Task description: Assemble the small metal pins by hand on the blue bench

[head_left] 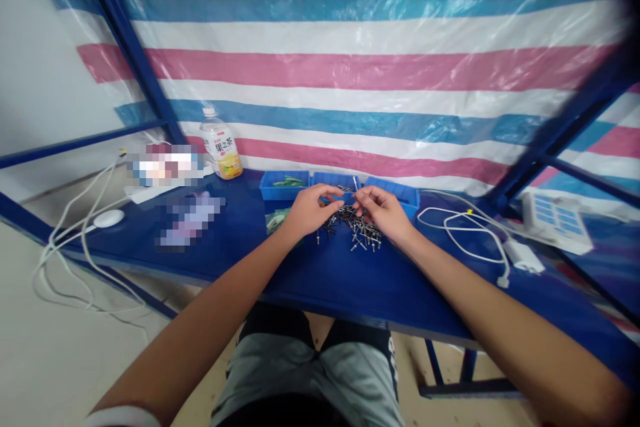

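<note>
A loose pile of blind rivets (367, 235), silver and dark, lies on the blue table below my hands. My right hand (384, 211) pinches a rivet (355, 184) that points upward between thumb and fingers. To its left, my left hand (316, 208) is over the pile's left side, thumb and forefinger curved with a gap between them; its other fingers are partly hidden. Just behind the hands is the middle blue bin (325, 179), with rivets in it. The left blue bin (265, 192) holds green packets; the right blue bin (411, 199) is partly covered by my right hand.
Green packets (277, 221) lie left of my left hand. A drink bottle (221, 147) stands at the back left. White cables with an adapter (523, 256) and a keypad device (557, 221) are on the right. A white mouse (109, 218) lies far left. Blue frame posts flank the table.
</note>
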`<state>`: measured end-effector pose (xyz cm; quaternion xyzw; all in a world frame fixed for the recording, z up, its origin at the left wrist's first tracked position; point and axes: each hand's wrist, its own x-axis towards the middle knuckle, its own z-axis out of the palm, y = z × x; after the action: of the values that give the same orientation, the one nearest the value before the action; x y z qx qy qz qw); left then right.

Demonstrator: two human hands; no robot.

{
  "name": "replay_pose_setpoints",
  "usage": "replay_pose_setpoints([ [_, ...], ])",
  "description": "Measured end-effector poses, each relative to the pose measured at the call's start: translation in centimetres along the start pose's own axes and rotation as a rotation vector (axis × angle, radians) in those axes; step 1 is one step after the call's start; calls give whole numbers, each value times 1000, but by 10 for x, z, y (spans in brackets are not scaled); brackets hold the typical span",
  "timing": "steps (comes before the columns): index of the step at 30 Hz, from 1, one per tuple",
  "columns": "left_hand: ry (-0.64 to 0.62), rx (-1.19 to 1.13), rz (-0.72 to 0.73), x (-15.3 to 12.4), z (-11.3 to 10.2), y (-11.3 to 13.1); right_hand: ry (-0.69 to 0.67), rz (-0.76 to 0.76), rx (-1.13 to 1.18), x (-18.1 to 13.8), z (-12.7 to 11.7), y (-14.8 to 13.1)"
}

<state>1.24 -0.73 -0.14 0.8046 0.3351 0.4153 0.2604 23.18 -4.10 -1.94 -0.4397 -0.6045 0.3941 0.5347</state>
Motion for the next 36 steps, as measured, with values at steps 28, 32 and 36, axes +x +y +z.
replay_pose_setpoints([
  [28,-61,325,155,-2,5,-4,-312,-432,-1024,4,-7,5],
  [32,-66,311,152,-2,6,0,-296,-411,-981,5,-6,7],
  [36,-75,295,141,-2,6,4,-273,-391,-993,5,-8,8],
])
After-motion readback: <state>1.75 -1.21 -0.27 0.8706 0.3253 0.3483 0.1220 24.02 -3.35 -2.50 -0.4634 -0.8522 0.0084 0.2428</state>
